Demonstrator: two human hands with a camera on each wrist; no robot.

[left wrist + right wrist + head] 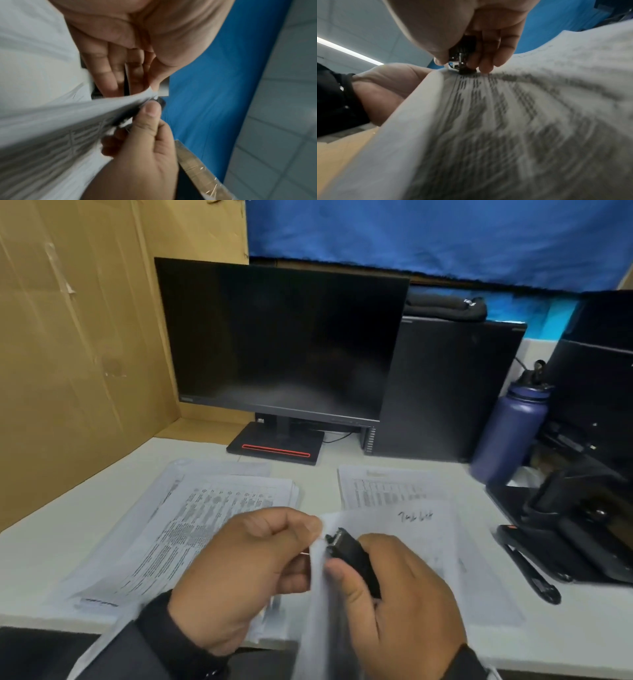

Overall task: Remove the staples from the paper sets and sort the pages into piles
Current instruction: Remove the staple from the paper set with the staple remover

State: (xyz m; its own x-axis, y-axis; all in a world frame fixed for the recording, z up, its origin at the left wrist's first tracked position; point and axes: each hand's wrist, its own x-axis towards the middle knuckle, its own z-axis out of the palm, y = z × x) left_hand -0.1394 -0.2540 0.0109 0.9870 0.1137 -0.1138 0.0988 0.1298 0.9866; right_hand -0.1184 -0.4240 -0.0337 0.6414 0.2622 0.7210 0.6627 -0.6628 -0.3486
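A stapled paper set (318,607) hangs blurred over the desk's front edge between both hands. My left hand (310,530) pinches its top corner between thumb and forefinger. Around a black staple remover (352,558) my right hand (344,570) is curled, its metal tip against that corner. In the right wrist view the staple remover (462,55) meets the printed paper set (505,121) at its edge. The left wrist view shows the left hand's fingers (106,75) above the paper set (68,121). One pile of pages (205,508) lies left, another pile (387,491) right.
A dark monitor (281,337) and a black computer tower (445,388) stand behind the piles. A purple bottle (510,426), black gear (582,508) and a black pen (531,573) crowd the right side. A cardboard wall (68,337) closes the left.
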